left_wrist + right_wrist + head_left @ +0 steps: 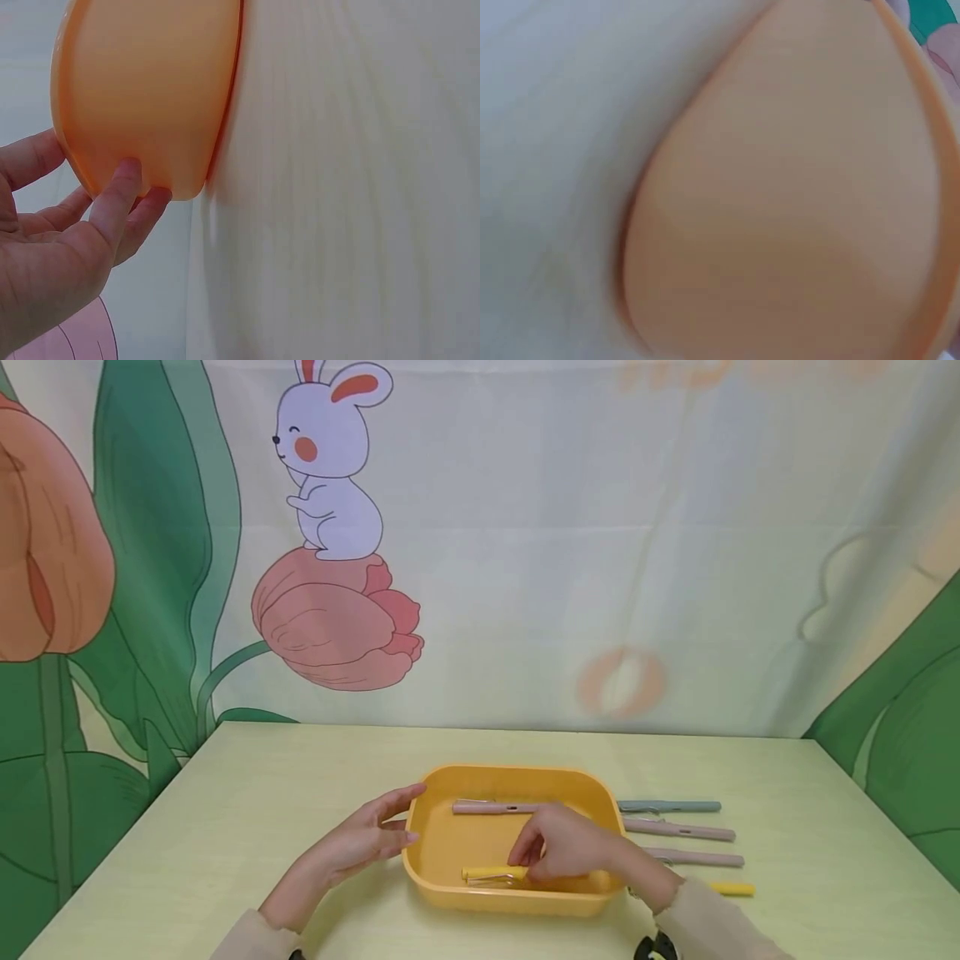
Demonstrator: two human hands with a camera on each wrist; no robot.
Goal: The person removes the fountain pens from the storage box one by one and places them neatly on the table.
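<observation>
Inside the yellow tray point(442, 852), my right hand point(566, 843) pinches a yellow pen point(480, 873) with a clip, low near the front wall. Part of that pen is hidden by the fingers. A pink pen point(487, 808) lies along the tray's back, partly behind the same hand. My left hand point(367, 835) touches the tray's left end from outside, its fingers spread at the rim and on the outer wall point(150, 97), as the left wrist view shows. The right wrist view is filled mostly by the tray's outer wall point(780, 195).
Right of the tray, several pens lie side by side on the pale table point(300, 777): a blue-grey pen point(675, 807), two pinkish pens, one point(690, 831) behind the other point(708, 859), and another yellow pen point(735, 889) partly under the right sleeve. A printed cloth point(510, 568) hangs behind.
</observation>
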